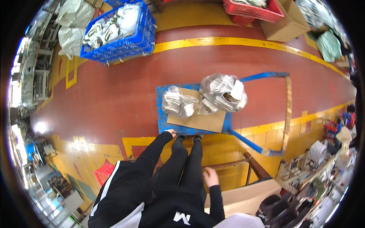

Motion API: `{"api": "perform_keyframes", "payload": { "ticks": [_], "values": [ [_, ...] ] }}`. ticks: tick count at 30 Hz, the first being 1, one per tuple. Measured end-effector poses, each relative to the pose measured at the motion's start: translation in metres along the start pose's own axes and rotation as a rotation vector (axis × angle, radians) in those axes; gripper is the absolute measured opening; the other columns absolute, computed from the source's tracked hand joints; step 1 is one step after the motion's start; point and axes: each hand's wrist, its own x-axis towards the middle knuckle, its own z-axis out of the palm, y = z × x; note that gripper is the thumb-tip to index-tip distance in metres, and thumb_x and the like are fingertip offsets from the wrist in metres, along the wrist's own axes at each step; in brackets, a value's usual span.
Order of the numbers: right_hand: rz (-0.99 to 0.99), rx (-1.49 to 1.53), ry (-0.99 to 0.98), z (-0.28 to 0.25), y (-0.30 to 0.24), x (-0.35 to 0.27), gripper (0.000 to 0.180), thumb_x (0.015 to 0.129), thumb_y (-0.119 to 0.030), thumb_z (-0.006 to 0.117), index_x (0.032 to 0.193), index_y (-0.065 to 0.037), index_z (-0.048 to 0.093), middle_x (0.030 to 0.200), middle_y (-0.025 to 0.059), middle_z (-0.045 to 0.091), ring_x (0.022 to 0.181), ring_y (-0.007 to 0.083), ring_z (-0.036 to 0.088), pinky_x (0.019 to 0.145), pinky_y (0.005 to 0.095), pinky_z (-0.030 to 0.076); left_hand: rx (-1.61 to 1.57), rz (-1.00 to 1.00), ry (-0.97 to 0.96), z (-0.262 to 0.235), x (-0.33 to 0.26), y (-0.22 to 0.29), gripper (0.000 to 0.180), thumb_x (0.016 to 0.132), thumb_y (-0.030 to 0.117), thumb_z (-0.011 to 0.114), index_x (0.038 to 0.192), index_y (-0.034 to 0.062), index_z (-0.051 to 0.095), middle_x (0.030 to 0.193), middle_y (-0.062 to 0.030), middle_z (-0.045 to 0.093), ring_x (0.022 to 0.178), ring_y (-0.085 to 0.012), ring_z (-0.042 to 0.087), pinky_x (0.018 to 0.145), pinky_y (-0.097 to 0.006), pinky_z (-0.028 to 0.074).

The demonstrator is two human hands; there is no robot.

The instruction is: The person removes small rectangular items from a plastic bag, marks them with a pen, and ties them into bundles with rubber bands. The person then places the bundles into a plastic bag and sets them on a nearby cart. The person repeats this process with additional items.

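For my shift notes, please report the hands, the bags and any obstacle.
Left hand at blue cart's near edge; right hand lower, away from cart. Plastic bags aboard. Handle frame at right.

From the person's head, the fisheye looks steeply down past the near torso (163,216) and legs (178,155) to a blue trolley (162,122), reaching a blue crate (125,49) at far left. Toward its rim, edges bend and details seem too blurred to tell.

I see glare on the floor (95,110) left of the blue cart (162,123); far around it, edges curve into black.
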Motion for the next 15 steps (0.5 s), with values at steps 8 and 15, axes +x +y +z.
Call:
{"api": "perform_keyframes", "payload": {
  "ticks": [8,15],
  "values": [
    [0.438,-0.409,-0.509,0.043,-0.01,0.016,0.086,0.072,-0.055,0.069,0.143,-0.037,0.024,0.15,0.0225,0.012,0.132,0.0474,0.026,0.1,0.0574,0.034,0.145,-0.103,0.233,-0.021,0.167,0.026,0.05,0.077,0.029,0.067,0.122,0.016,0.051,0.119,-0.0123,0.055,0.114,-0.0321,0.048,0.093,-0.045,0.042],
    [0.332,-0.366,-0.298,0.035,0.004,0.024,0.077,0.068,-0.048,0.076,0.134,-0.029,0.041,0.14,0.0237,0.029,0.117,0.0454,0.04,0.094,0.054,0.04,0.305,-0.058,0.503,-0.067,0.267,-0.009,0.066,0.077,0.02,0.066,0.137,0.0158,0.037,0.142,-0.0046,0.039,0.133,-0.0293,0.033,0.104,-0.047,0.035]
  ]
}}
